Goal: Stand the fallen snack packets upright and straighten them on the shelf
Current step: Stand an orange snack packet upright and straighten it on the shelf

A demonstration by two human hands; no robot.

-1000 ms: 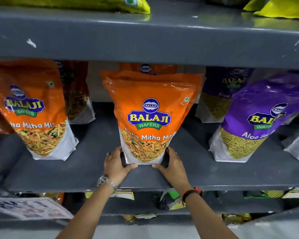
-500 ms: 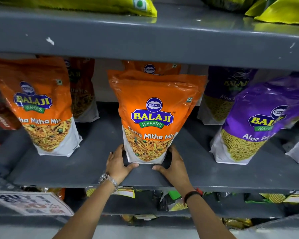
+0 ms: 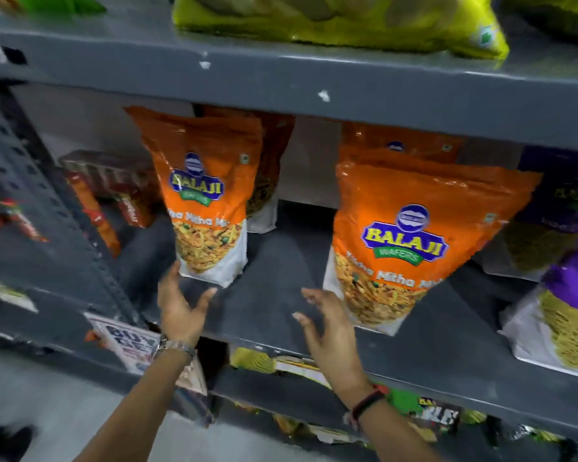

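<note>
My left hand (image 3: 181, 306) is open, fingertips at the lower left corner of the left orange packet (image 3: 207, 208), which stands on the grey shelf (image 3: 271, 305) with its long axis vertical, up and far from my hands. My right hand (image 3: 327, 331) is open and empty, beside the right orange packet (image 3: 411, 241), so the left is nearer. Both read "BALAJI WAFERS", "Mitha"; a purple packet (image 3: 571, 288) sits far right.

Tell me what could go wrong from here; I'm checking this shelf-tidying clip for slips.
The left hand is close under the left orange packet, which stands near the shelf front; a careless nudge might tip it off. The right orange packet leans, with the right hand open beside it, so it could topple.
</note>
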